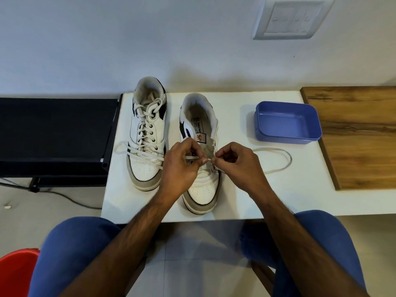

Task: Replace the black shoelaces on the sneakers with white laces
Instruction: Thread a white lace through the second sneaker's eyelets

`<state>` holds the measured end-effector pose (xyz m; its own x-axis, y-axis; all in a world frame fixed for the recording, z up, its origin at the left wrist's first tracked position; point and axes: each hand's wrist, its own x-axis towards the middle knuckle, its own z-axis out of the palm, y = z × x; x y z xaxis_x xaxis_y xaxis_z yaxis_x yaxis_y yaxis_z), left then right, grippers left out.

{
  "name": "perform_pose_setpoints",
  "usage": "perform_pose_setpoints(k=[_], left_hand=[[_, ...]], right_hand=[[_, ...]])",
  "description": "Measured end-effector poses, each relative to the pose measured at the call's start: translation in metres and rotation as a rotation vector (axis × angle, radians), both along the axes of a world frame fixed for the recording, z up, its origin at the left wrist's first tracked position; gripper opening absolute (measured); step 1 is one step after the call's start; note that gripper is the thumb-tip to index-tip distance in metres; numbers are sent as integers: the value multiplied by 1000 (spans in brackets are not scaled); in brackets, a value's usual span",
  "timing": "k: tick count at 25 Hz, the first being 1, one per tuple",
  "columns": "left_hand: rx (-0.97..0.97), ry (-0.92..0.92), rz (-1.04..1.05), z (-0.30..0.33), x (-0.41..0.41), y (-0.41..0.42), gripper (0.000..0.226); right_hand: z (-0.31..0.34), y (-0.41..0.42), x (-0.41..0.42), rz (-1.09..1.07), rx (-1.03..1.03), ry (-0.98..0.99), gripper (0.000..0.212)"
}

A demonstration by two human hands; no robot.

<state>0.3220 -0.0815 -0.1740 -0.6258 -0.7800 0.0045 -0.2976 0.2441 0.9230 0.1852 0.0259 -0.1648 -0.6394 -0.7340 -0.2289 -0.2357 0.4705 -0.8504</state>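
Over the right sneaker (201, 185), both hands (211, 160) pinch white lace (278, 166).

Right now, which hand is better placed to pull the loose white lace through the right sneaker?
The right hand. It pinches the white lace at the right sneaker, and the slack loop lies on its side. The left hand holds the other end.

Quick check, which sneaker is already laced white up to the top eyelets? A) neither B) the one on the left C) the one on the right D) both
B: the left sneaker shows white lace crossed up through its eyelets, while the right sneaker has its upper eyelets bare, and the left hand and right hand are pinching a white lace at its lowest eyelets.
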Motion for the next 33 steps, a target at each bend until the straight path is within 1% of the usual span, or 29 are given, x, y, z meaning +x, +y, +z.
perform_pose_setpoints(k=[5, 7, 10, 12, 16, 17, 18, 21, 22, 23, 24, 25, 27, 28, 29, 30, 31, 32, 33], left_hand=[[80, 28, 9, -4, 0, -1, 36], [79, 47, 26, -7, -2, 0, 38], [7, 21, 48, -7, -4, 5, 37], [-48, -3, 28, -6, -4, 5, 33], [-107, 23, -75, -8, -1, 1, 29], [-141, 3, -108, -9, 1, 0, 30], [-216, -38, -145, -9, 2, 0, 33], [-646, -231, -254, -10, 6, -4, 52], [-705, -271, -257, -9, 5, -5, 55], [-696, -288, -241, -8, 5, -7, 56], [-667, -289, -221, -6, 4, -9, 57], [-646, -283, -210, -4, 4, -9, 57], [-641, -283, -203, -2, 4, -8, 58], [-640, -289, -203, -2, 5, -8, 58], [-636, -297, -203, -3, 4, -8, 58], [-635, -304, -207, -3, 4, -9, 58], [-641, -311, -218, -3, 5, -11, 59], [-653, -319, -241, -2, 7, -14, 60], [-672, -327, -271, -1, 9, -18, 62]], right_hand=[[-1, 0, 0, 1, -2, -1, 11], [0, 1, 0, 4, -15, -17, 11], [4, 5, -4, 62, -45, -73, 13], [5, 8, -9, 115, -50, -87, 14], [2, 6, -8, 113, -67, -20, 12], [2, 4, -6, 115, -74, 0, 11], [2, 4, -5, 122, -73, 14, 12], [0, 7, -10, 124, -38, 24, 14], [0, 9, -13, 110, -41, -20, 12], [1, 9, -15, 81, -83, -112, 10], [4, 9, -17, 31, -181, -251, 9], [8, 9, -20, -39, -332, -428, 10], [21, 12, -31, -207, -710, -844, 14], [27, 15, -37, -281, -850, -1002, 16], [31, 18, -41, -328, -899, -1074, 16], [33, 19, -43, -349, -838, -1037, 17], [32, 19, -43, -335, -682, -882, 17], [29, 18, -41, -264, -471, -624, 12], [25, 16, -36, -133, -262, -338, 6]])
